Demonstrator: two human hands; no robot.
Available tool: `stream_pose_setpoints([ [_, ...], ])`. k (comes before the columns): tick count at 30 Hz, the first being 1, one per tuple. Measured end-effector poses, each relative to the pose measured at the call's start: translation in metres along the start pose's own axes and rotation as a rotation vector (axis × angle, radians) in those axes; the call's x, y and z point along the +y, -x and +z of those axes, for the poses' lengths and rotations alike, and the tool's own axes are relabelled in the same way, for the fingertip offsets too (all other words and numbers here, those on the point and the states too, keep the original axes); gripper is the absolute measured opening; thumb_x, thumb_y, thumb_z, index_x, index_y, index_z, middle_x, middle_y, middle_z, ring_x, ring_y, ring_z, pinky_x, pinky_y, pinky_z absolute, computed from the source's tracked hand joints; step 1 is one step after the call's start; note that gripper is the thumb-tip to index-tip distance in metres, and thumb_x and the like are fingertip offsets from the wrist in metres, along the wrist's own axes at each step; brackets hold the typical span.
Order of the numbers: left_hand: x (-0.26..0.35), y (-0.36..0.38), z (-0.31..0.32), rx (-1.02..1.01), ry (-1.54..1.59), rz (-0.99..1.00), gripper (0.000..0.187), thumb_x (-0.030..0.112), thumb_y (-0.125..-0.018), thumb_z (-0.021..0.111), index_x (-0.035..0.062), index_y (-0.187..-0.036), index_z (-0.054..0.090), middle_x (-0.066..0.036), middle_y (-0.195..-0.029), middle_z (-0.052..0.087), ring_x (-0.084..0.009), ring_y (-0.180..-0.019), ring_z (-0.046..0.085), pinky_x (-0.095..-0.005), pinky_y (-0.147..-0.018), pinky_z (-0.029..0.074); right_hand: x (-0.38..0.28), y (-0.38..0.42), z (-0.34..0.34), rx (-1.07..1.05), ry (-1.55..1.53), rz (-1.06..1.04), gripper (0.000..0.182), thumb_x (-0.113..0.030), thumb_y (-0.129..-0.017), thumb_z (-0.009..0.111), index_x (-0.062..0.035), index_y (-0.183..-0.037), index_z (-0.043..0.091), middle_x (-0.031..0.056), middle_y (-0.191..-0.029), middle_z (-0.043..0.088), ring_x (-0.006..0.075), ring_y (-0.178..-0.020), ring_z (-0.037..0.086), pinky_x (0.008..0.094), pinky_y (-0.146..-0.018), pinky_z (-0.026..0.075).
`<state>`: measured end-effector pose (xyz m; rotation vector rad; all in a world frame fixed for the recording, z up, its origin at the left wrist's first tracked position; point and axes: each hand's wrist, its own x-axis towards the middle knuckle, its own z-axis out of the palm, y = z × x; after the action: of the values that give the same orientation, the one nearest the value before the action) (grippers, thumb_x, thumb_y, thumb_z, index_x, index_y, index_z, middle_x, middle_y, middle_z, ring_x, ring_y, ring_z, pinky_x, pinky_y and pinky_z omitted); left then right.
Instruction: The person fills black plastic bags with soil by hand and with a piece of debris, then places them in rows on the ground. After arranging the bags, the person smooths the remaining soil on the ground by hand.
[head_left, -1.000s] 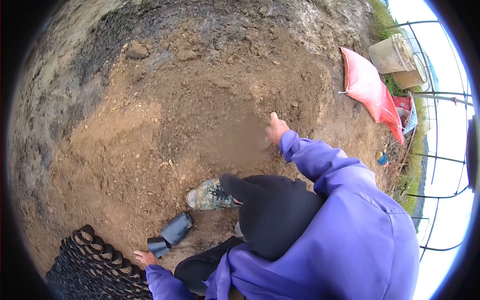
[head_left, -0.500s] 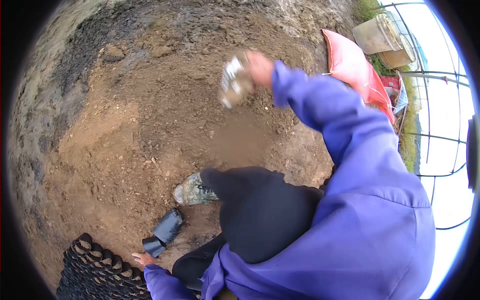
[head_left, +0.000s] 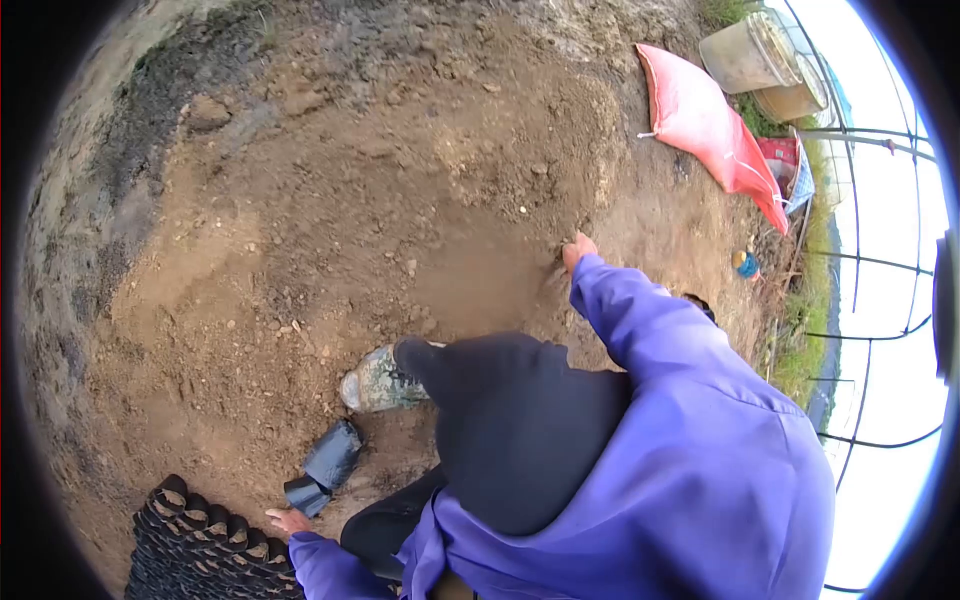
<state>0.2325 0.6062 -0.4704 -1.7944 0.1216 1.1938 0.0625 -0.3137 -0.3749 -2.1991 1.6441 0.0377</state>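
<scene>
My right hand (head_left: 579,250) is low over the brown soil (head_left: 480,270), with its fingers curled. What it holds blends into the soil and cannot be made out. At the lower left, my left hand (head_left: 289,520) has its fingers apart beside a small black pot (head_left: 307,495), between that pot and the rows of black pots. A larger black pot (head_left: 333,453) lies on its side against the small one. Many soil-filled black pots (head_left: 205,550) stand packed together in the bottom left corner.
A patterned boot (head_left: 382,380) stands on the soil in the middle. Pink sacks (head_left: 695,110) lie at the upper right, near dirty buckets (head_left: 750,55). A small blue item (head_left: 745,264) sits by the grass edge, beside a metal frame (head_left: 850,250).
My right hand has moved down and right, closer to my body; the brownish, clear container it held is no longer distinguishable. My left hand and the two loose pots have hardly moved.
</scene>
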Motion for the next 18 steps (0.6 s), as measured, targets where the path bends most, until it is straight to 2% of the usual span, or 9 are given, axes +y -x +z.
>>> stream_pose_setpoints([
  [3,-0.015,0.049,-0.055,-0.163,-0.664,0.239,0.052,0.016,-0.091,0.040,-0.0033,-0.138,0.033,-0.027,-0.132,0.043,-0.0331,-0.115,0.049,-0.0484,-0.100,0.035,-0.073,0.034,-0.011,-0.022,-0.250,-0.059,0.015,-0.020,-0.083,0.049,-0.0096,-0.079,0.060,0.0088,-0.073,0.057,0.0202,-0.070,0.052,0.0380,-0.060,0.042],
  [4,-0.013,0.057,-0.070,-0.214,-0.904,0.339,0.051,0.015,-0.090,0.040,-0.0020,-0.138,0.035,-0.028,-0.132,0.042,-0.0330,-0.114,0.050,-0.0482,-0.098,0.037,-0.033,-0.024,0.062,-0.198,0.129,-0.087,0.018,-0.020,-0.084,0.051,-0.0080,-0.092,0.061,0.0133,-0.086,0.060,0.0262,-0.081,0.057,0.0389,-0.071,0.045],
  [5,-0.009,0.053,-0.066,-0.105,-0.596,0.196,0.052,0.015,-0.090,0.041,-0.0006,-0.139,0.033,-0.028,-0.133,0.041,-0.0343,-0.116,0.049,-0.0483,-0.097,0.039,0.004,-0.079,0.130,-0.361,0.496,-0.182,0.027,-0.021,-0.085,0.053,-0.0064,-0.106,0.063,0.0177,-0.098,0.064,0.0322,-0.093,0.061,0.0397,-0.082,0.048],
  [8,0.009,-0.007,-0.006,0.251,0.275,-0.094,0.059,0.018,-0.089,0.044,0.0033,-0.143,0.025,-0.029,-0.137,0.036,-0.0385,-0.119,0.047,-0.0481,-0.095,0.042,-0.213,0.038,0.060,-0.499,1.217,-0.832,0.023,-0.025,-0.090,0.048,-0.0186,-0.098,0.068,0.0019,-0.103,0.066,0.0171,-0.096,0.060,0.0359,-0.069,0.042],
  [9,0.009,-0.010,0.004,0.365,0.504,-0.099,0.062,0.019,-0.088,0.046,0.0044,-0.144,0.022,-0.029,-0.138,0.034,-0.0402,-0.119,0.046,-0.0477,-0.095,0.042,-0.253,0.052,0.046,-0.413,1.108,-0.900,0.019,-0.023,-0.086,0.050,-0.0177,-0.087,0.068,0.0032,-0.089,0.064,0.0195,-0.084,0.060,0.0365,-0.067,0.044],
  [11,0.006,0.001,0.013,0.291,0.873,-0.197,0.075,0.025,-0.086,0.051,0.0058,-0.145,0.010,-0.032,-0.138,0.029,-0.0454,-0.116,0.046,-0.0468,-0.095,0.043,-0.303,0.059,0.046,-0.272,0.873,-1.027,0.020,-0.021,-0.079,0.055,-0.0160,-0.067,0.069,0.0058,-0.060,0.060,0.0243,-0.061,0.060,0.0378,-0.064,0.048],
  [13,0.010,-0.003,0.011,0.282,0.916,-0.258,0.074,0.026,-0.086,0.051,0.0084,-0.146,0.011,-0.030,-0.140,0.029,-0.0454,-0.118,0.045,-0.0479,-0.095,0.042,-0.365,0.061,0.063,-0.221,1.018,-1.066,0.018,-0.022,-0.077,0.057,-0.0151,-0.066,0.069,0.0059,-0.064,0.063,0.0230,-0.065,0.062,0.0372,-0.065,0.048],
  [15,0.012,-0.003,0.006,0.247,0.961,-0.292,0.074,0.026,-0.086,0.051,0.0102,-0.146,0.011,-0.028,-0.141,0.027,-0.0452,-0.120,0.043,-0.0482,-0.097,0.040,-0.399,0.073,0.065,-0.286,-0.222,-0.372,0.025,-0.016,-0.082,0.051,-0.0031,-0.102,0.058,0.0186,-0.097,0.064,0.0353,-0.090,0.061,0.0457,-0.080,0.047],
  [18,0.008,0.008,-0.010,0.186,1.065,-0.312,0.076,0.025,-0.085,0.052,0.0110,-0.146,0.009,-0.027,-0.143,0.024,-0.0457,-0.124,0.038,-0.0481,-0.100,0.037,-0.369,0.098,0.008,-0.340,-0.369,-0.407,0.035,-0.023,-0.090,0.048,-0.0054,-0.120,0.051,0.0184,-0.107,0.061,0.0315,-0.100,0.059,0.0380,-0.088,0.047],
])
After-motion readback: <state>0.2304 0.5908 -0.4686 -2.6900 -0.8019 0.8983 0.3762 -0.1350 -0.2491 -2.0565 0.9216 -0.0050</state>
